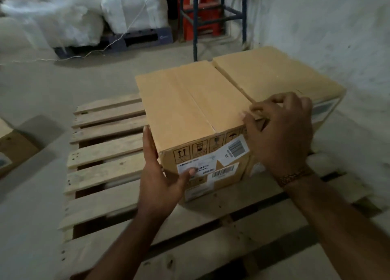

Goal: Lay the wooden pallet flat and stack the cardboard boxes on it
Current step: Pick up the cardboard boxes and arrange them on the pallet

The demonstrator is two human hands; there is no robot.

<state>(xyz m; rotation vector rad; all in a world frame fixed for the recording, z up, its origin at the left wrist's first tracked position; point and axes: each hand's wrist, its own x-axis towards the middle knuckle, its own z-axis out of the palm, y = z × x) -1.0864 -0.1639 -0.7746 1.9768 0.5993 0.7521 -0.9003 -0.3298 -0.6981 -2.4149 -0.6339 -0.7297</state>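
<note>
- A third cardboard box [12, 147] sits on the floor, well left of the wooden pallet [105, 159].
- The pallet lies flat on the concrete.
- The left hand [162, 180] presses straight fingers against the near box [194, 111], thumb on its label, at the box's left corner.
- That box stands on the pallet, touching a second box [274, 73] on its right.
- The right hand [280, 132], fingers curled, grips the near box's top right corner.
</note>
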